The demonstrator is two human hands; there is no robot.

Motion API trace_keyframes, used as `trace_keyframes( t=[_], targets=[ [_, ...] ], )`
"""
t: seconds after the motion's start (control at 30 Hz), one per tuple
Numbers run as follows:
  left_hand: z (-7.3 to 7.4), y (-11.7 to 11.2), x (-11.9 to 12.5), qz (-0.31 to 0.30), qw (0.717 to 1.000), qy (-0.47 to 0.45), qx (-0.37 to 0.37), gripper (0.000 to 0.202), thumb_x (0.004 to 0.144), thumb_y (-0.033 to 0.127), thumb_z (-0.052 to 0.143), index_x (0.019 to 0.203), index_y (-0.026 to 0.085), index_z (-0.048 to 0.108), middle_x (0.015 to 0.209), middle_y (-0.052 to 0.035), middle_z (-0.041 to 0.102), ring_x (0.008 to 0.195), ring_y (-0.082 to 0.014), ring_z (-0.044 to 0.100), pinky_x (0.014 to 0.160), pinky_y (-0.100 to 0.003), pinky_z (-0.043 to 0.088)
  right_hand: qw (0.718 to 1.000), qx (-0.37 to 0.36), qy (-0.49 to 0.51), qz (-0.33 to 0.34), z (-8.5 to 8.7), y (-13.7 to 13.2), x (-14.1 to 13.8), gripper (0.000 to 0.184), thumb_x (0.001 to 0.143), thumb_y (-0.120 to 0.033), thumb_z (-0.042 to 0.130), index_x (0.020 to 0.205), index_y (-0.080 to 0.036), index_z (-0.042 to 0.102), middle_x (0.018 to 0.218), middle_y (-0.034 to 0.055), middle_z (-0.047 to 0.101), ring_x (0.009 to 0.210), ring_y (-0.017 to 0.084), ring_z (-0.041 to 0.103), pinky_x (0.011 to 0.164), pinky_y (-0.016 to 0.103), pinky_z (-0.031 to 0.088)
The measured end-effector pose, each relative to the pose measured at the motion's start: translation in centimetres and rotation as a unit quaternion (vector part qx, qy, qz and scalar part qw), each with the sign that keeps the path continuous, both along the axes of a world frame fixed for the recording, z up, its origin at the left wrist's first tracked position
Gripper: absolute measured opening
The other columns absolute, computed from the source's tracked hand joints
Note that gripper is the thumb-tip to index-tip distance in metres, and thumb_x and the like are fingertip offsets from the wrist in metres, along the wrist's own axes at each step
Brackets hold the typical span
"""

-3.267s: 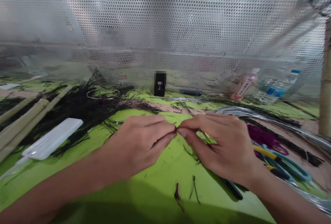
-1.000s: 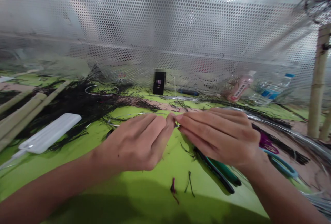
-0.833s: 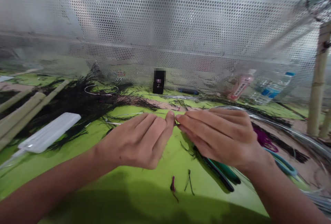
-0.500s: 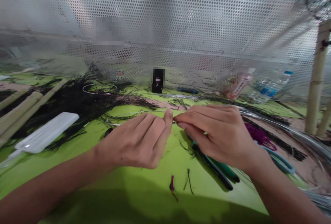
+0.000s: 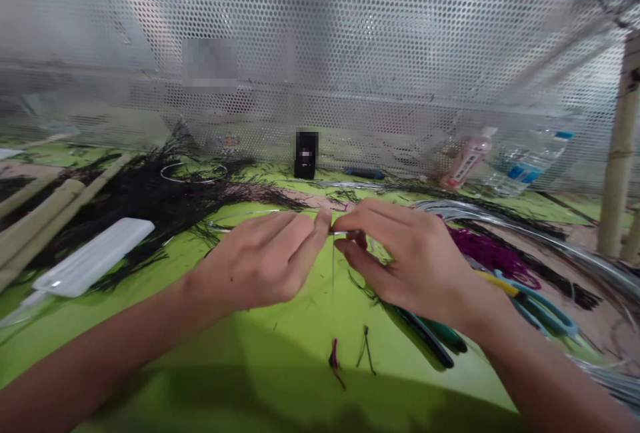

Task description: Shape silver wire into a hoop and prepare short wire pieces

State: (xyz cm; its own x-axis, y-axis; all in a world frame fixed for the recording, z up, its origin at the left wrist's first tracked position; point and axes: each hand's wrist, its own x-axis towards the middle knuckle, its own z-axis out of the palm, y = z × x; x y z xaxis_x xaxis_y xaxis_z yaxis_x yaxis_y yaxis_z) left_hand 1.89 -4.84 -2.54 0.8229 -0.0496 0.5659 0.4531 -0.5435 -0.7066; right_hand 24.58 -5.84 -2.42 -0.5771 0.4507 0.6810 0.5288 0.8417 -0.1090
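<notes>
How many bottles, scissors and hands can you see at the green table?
Bottles: 2, the pink bottle and the clear water bottle.
Scissors: 1, the teal-handled scissors.
Hands: 2, the left hand and the right hand, both pinching a thin wire.
Total: 5.

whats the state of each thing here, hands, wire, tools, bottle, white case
left hand, pinched shut on the wire
right hand, pinched shut on the wire
wire, held between both hands, one end hanging down
pliers, lying flat
scissors, lying flat
water bottle, on its side
white case, lying flat
</notes>
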Motion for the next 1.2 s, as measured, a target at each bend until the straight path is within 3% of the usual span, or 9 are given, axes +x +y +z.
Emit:
trace_keyframes(
  t=[0.13, 0.37, 0.6, 0.77, 0.87, 0.93, 1.03, 1.1, 1.2],
  targets=[
    [0.1, -0.3, -0.6, -0.002, 1.0, -0.014, -0.01, 0.022, 0.096, -0.002, 0.061, 0.117, -0.002, 0.067, 0.072, -0.002, 0.068, 0.059, -0.0138, 0.063, 0.047, -0.028, 0.051, 0.97, 0.24, 0.0, 0.026, -1.1, 0.7, 0.0, 0.005, 0.093, -0.01, 0.074, 0.097, -0.012, 0.072, 0.086, 0.0085, 0.078, 0.079, 0.02, 0.074, 0.079, 0.034, 0.064],
    [0.2, -0.5, -0.4, -0.029, 0.999, -0.007, 0.037, 0.018, 0.094, -0.003, 0.065, 0.11, -0.007, 0.071, 0.071, -0.0019, 0.065, 0.061, -0.0151, 0.066, 0.052, -0.03, 0.059, 0.966, 0.244, 0.065, 0.052, -1.2, 0.7, 0.0, 0.007, 0.09, -0.014, 0.08, 0.095, -0.013, 0.075, 0.082, 0.0071, 0.081, 0.071, 0.018, 0.076, 0.076, 0.033, 0.066],
    [0.1, -0.5, -0.4, -0.036, 0.995, 0.002, 0.09, 0.011, 0.091, -0.001, 0.069, 0.099, -0.002, 0.077, 0.071, -0.0029, 0.066, 0.061, -0.0143, 0.068, 0.052, -0.027, 0.062, 0.993, -0.015, 0.116, 0.034, -0.3, -0.5, -0.4, 0.011, 0.094, -0.016, 0.076, 0.084, -0.017, 0.076, 0.069, -0.0016, 0.074, 0.059, 0.01, 0.065, 0.059, 0.026, 0.05],
    [-0.1, -0.5, 0.0, -0.027, 0.996, -0.01, 0.088, 0.01, 0.088, 0.0, 0.073, 0.086, 0.01, 0.075, 0.067, 0.0023, 0.059, 0.058, -0.0106, 0.062, 0.049, -0.024, 0.059, 0.933, -0.299, 0.193, 0.046, 0.4, -0.9, -0.6, 0.024, 0.096, -0.028, 0.073, 0.074, -0.019, 0.073, 0.06, -0.0039, 0.063, 0.051, 0.009, 0.054, 0.047, 0.021, 0.043],
    [-0.3, -0.2, 0.4, -0.029, 0.997, -0.01, 0.069, 0.013, 0.092, 0.0, 0.068, 0.086, 0.01, 0.074, 0.064, 0.0029, 0.056, 0.054, -0.0097, 0.057, 0.046, -0.024, 0.054, 0.905, -0.384, 0.179, 0.022, 0.6, -0.8, -0.7, 0.034, 0.096, -0.035, 0.072, 0.068, -0.018, 0.067, 0.056, -0.0039, 0.059, 0.047, 0.01, 0.055, 0.044, 0.02, 0.043],
    [-0.4, 0.0, 0.5, -0.02, 0.998, -0.021, 0.049, 0.014, 0.095, 0.0, 0.063, 0.09, 0.007, 0.074, 0.064, 0.0027, 0.057, 0.053, -0.0096, 0.056, 0.047, -0.025, 0.052, 0.937, -0.32, 0.138, -0.011, 0.7, -0.7, -0.7, 0.031, 0.099, -0.032, 0.068, 0.072, -0.019, 0.068, 0.056, -0.0037, 0.061, 0.048, 0.01, 0.057, 0.043, 0.021, 0.042],
    [-0.3, 0.3, 0.3, -0.016, 0.999, -0.045, 0.018, 0.01, 0.096, 0.0, 0.064, 0.1, 0.0, 0.073, 0.065, 0.0018, 0.061, 0.054, -0.0102, 0.057, 0.047, -0.027, 0.051, 0.995, -0.027, 0.083, -0.046, 0.5, -0.4, -0.4, 0.008, 0.099, -0.022, 0.068, 0.094, -0.018, 0.074, 0.075, 0.0008, 0.075, 0.063, 0.013, 0.069, 0.053, 0.022, 0.051],
    [-0.2, 0.3, 0.0, -0.022, 0.998, -0.055, 0.005, 0.011, 0.095, 0.0, 0.068, 0.105, -0.004, 0.071, 0.068, 0.0004, 0.064, 0.055, -0.0111, 0.059, 0.047, -0.028, 0.052, 0.986, 0.155, 0.047, -0.042, 0.3, -0.3, -0.1, 0.008, 0.095, -0.017, 0.073, 0.103, -0.015, 0.073, 0.087, 0.0056, 0.079, 0.074, 0.015, 0.075, 0.063, 0.024, 0.058],
    [-0.1, 0.1, -0.2, -0.031, 0.998, -0.062, -0.002, 0.016, 0.093, -0.001, 0.07, 0.108, -0.007, 0.07, 0.069, -0.0008, 0.066, 0.053, -0.0124, 0.059, 0.046, -0.031, 0.051, 0.963, 0.267, 0.016, -0.019, 0.1, -0.1, 0.3, 0.01, 0.093, -0.012, 0.076, 0.102, -0.013, 0.074, 0.091, 0.0081, 0.082, 0.08, 0.016, 0.078, 0.073, 0.025, 0.063]
  ],
)
